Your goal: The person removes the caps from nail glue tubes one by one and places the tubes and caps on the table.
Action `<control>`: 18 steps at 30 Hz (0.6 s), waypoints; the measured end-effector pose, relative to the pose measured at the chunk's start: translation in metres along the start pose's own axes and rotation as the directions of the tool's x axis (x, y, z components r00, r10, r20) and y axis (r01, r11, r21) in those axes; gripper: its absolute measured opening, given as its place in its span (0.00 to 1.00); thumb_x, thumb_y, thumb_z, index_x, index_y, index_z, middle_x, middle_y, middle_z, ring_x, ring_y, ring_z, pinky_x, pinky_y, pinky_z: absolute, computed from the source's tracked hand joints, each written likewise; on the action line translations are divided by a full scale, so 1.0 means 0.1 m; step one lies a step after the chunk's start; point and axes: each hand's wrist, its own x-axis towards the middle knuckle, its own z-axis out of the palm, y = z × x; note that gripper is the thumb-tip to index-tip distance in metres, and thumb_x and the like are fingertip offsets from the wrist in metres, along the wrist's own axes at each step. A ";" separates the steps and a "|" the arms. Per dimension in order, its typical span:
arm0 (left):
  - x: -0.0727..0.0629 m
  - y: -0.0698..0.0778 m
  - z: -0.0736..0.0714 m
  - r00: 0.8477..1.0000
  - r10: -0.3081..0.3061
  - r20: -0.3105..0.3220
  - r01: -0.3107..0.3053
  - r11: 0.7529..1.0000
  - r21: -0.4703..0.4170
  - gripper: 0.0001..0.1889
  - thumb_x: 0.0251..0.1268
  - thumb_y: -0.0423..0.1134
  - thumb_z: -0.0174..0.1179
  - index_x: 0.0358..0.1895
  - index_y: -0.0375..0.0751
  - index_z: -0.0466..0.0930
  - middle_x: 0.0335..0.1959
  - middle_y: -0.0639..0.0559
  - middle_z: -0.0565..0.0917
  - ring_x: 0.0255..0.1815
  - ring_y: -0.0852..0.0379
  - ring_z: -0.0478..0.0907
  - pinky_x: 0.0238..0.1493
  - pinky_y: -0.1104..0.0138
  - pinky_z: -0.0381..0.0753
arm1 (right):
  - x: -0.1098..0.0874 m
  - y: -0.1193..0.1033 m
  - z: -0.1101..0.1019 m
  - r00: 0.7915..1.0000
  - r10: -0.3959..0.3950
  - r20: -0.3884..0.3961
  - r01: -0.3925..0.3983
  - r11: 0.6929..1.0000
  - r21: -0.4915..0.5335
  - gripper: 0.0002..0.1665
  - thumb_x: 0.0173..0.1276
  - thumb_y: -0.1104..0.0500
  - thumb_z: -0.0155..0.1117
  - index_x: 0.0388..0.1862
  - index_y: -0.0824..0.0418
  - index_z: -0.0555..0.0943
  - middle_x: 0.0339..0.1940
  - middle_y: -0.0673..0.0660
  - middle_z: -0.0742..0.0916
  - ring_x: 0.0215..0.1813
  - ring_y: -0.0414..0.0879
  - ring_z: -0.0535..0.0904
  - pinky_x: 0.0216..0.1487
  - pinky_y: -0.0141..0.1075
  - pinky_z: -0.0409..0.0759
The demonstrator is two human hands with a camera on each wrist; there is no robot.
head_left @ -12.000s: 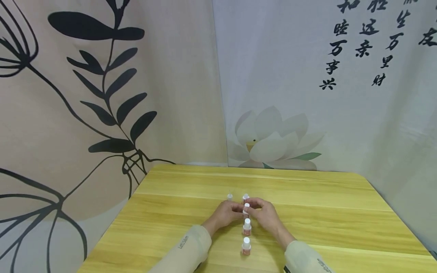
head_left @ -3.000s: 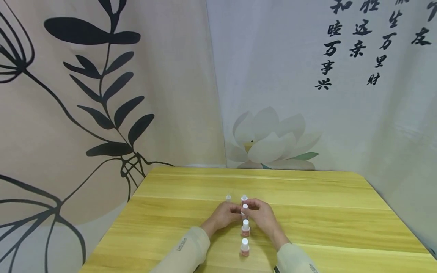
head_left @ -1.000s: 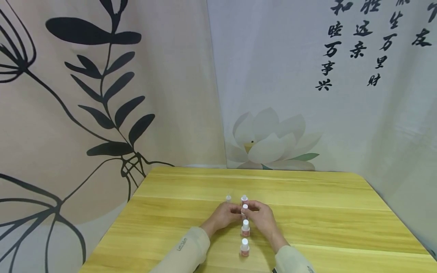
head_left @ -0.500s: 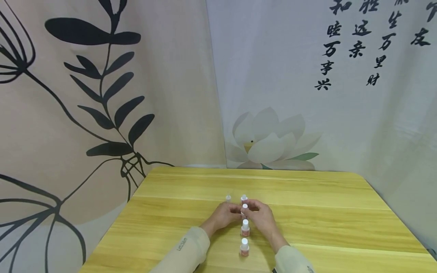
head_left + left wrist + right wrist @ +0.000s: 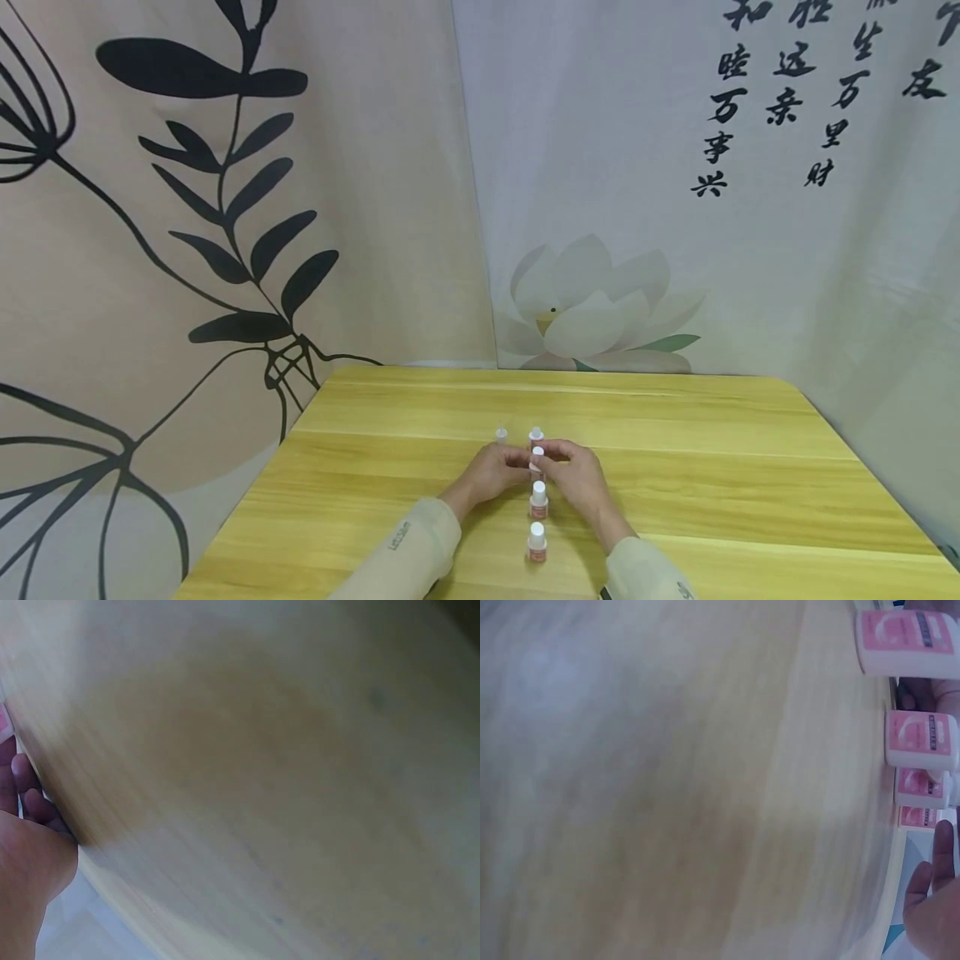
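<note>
Small white bottles with white caps and pink labels stand upright in a column on the wooden table. My left hand (image 5: 491, 472) and right hand (image 5: 576, 475) meet at one bottle (image 5: 537, 455) from either side, their fingertips and thumbs pinching it. The hands partly cover its body. Just beyond it stands another bottle (image 5: 536, 435), close to my right fingers. Nearer to me are a third bottle (image 5: 538, 500) and the nearest bottle (image 5: 537, 542). In the right wrist view, several pink-labelled bottles (image 5: 919, 739) line up beside my right hand (image 5: 934, 911). The left wrist view catches my left hand (image 5: 34, 840) at its edge.
A small white-topped item (image 5: 502, 435) stands behind my left hand, its lower part hidden. The wooden table (image 5: 712, 467) reaches back to a curtain (image 5: 405, 208) printed with plants, a lotus and dark characters.
</note>
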 end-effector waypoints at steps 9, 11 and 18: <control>-0.01 0.00 -0.02 1.000 0.004 0.009 -0.004 1.000 0.004 0.08 0.64 0.43 0.68 0.43 0.48 0.89 0.38 0.60 0.88 0.45 0.64 0.81 0.52 0.65 0.77 | 0.02 0.00 0.01 1.000 -0.026 -0.002 0.026 1.000 -0.003 0.14 0.67 0.57 0.70 0.50 0.58 0.86 0.44 0.51 0.87 0.49 0.47 0.80 0.49 0.42 0.78; -0.01 0.00 -0.02 1.000 0.006 0.010 -0.006 1.000 0.000 0.08 0.64 0.43 0.68 0.43 0.47 0.89 0.38 0.60 0.88 0.45 0.63 0.81 0.52 0.64 0.77 | 0.01 -0.01 0.01 1.000 -0.023 0.003 0.023 1.000 0.004 0.15 0.67 0.57 0.70 0.51 0.58 0.86 0.45 0.51 0.87 0.50 0.48 0.79 0.49 0.42 0.78; -0.01 -0.01 -0.02 1.000 0.017 0.004 -0.017 1.000 -0.019 0.07 0.63 0.41 0.69 0.41 0.46 0.89 0.37 0.59 0.88 0.43 0.64 0.81 0.50 0.65 0.77 | -0.01 -0.04 0.02 1.000 0.005 0.002 -0.005 1.000 -0.004 0.15 0.66 0.55 0.71 0.49 0.59 0.85 0.43 0.51 0.86 0.50 0.48 0.78 0.50 0.42 0.77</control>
